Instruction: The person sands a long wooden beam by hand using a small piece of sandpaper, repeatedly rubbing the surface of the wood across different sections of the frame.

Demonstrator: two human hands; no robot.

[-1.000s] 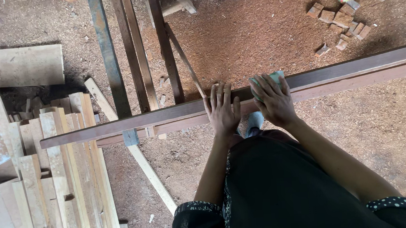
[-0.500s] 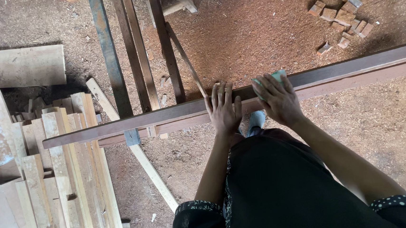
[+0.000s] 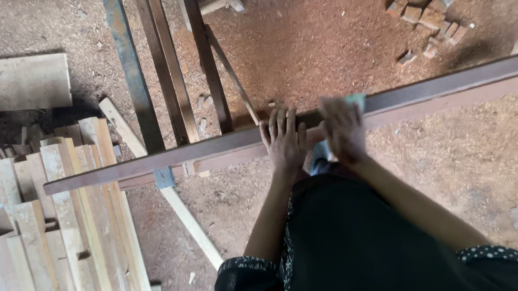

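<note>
A long dark reddish-brown wooden plank runs across the view from lower left to upper right. My left hand lies flat on it with the fingers spread, holding it steady. Just to its right, my right hand is blurred with motion and presses a small greenish-white pad against the plank's top face. Below the hands, a pale shoe shows under the black garment.
A stack of pale sawn boards lies at the lower left. Dark beams and a blue-grey metal bar run away from the plank at the top. Small wood blocks are scattered on the sawdust floor at the upper right.
My right hand has slid left along the plank with the pad, closing up to the left hand. The left hand stays flat in the same place.
</note>
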